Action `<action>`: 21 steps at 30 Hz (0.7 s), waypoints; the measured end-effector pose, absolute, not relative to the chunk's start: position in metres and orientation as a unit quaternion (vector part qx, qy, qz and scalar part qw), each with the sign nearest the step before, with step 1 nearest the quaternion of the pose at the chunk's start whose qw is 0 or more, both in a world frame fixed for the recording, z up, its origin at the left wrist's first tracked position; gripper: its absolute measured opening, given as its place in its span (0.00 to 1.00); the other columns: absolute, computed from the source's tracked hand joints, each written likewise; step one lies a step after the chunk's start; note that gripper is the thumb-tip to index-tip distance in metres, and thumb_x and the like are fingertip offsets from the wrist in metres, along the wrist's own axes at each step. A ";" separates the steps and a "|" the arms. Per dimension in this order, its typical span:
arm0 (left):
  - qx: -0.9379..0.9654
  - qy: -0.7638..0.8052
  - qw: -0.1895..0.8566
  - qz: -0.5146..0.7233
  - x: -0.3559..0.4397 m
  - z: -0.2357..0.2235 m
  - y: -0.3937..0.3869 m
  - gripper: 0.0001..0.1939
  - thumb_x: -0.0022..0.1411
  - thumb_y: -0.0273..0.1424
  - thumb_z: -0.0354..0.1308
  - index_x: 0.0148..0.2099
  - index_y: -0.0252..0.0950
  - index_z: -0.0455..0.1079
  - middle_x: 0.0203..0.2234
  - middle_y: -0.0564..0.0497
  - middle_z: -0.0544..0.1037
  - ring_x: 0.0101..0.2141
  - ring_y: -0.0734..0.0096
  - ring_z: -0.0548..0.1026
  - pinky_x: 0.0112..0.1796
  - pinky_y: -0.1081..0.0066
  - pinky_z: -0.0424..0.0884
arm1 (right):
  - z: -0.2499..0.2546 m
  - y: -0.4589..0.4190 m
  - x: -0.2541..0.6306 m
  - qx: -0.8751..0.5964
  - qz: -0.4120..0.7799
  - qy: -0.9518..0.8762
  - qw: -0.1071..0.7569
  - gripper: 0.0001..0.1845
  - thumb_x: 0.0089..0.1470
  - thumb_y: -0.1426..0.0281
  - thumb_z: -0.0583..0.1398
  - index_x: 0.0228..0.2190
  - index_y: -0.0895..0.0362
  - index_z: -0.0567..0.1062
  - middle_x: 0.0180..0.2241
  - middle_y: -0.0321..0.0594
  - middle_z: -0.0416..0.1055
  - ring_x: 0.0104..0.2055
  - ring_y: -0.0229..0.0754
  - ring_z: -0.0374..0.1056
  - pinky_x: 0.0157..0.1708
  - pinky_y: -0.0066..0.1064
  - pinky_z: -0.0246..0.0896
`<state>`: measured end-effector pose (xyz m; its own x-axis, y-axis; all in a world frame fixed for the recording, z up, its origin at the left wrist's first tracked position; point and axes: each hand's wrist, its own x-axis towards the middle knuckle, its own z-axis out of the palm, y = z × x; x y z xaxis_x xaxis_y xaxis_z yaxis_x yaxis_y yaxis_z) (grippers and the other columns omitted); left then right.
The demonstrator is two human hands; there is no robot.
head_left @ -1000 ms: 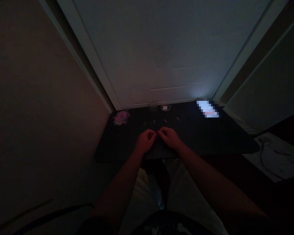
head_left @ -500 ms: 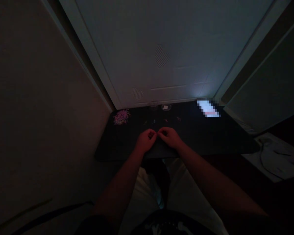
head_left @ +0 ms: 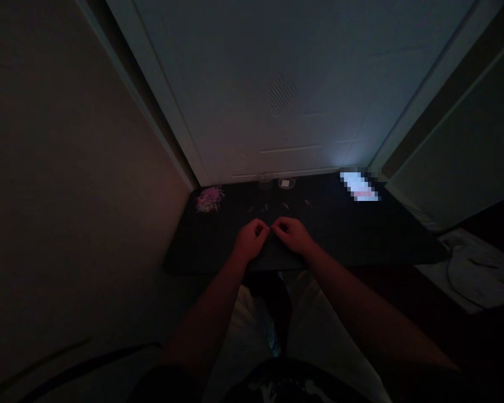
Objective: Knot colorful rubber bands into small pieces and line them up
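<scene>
Over the front half of a dark table (head_left: 361,240), my left hand (head_left: 251,239) and my right hand (head_left: 292,234) face each other, fingertips almost touching. Each hand has thumb and fingers pinched together; whatever lies between them is too small and dark to make out. Just beyond the hands lie small bunches of thin pieces: a dull bunch (head_left: 250,209), a pale bunch (head_left: 265,207), a reddish bunch (head_left: 285,205) and another reddish bunch (head_left: 308,202). A loose heap of thin pink and purple pieces (head_left: 210,199) sits at the table's back left.
At the table's back edge stand a clear round container (head_left: 264,179) and a shallow clear dish (head_left: 286,183) with a white square on it. A bright, blurred-out screen (head_left: 359,186) lies at the back right. A white panel with heart patterns (head_left: 281,94) rises behind.
My hands stay pinched in nearly the same place, with a slightly wider gap between the fingertips. The view has shifted a little.
</scene>
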<state>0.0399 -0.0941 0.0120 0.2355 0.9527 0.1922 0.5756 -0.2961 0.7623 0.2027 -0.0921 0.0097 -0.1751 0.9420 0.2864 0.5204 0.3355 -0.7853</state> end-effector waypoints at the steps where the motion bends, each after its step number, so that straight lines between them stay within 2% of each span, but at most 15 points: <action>1: 0.733 0.522 0.283 0.331 0.040 0.012 -0.094 0.10 0.59 0.36 0.50 0.34 0.36 0.67 0.27 0.54 0.73 0.27 0.76 0.69 0.29 0.75 0.63 | 0.009 -0.092 0.203 -0.509 0.270 -0.715 0.395 0.08 0.49 0.68 0.55 0.24 0.58 0.71 0.22 0.35 0.68 0.25 0.35 0.61 0.26 0.27 0.54; 14: 0.726 0.522 0.293 0.337 0.041 0.010 -0.093 0.06 0.56 0.33 0.52 0.33 0.36 0.66 0.24 0.55 0.71 0.25 0.77 0.68 0.27 0.76 0.61 | 0.004 -0.090 0.206 -0.498 0.290 -0.704 0.414 0.05 0.47 0.71 0.54 0.27 0.57 0.70 0.24 0.35 0.68 0.26 0.36 0.62 0.27 0.27 0.56; 21: 0.727 0.522 0.296 0.333 0.042 0.013 -0.094 0.06 0.56 0.32 0.52 0.34 0.36 0.66 0.26 0.54 0.73 0.27 0.76 0.69 0.29 0.75 0.64 | 0.003 -0.089 0.205 -0.468 0.326 -0.704 0.423 0.12 0.46 0.72 0.57 0.36 0.58 0.72 0.27 0.35 0.68 0.26 0.34 0.62 0.28 0.27 0.58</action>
<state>0.0415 -0.0944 0.0130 0.2331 0.9564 0.1758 0.5615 -0.2800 0.7787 0.2050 -0.0895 0.0030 -0.2041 0.9347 0.2909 0.3839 0.3497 -0.8546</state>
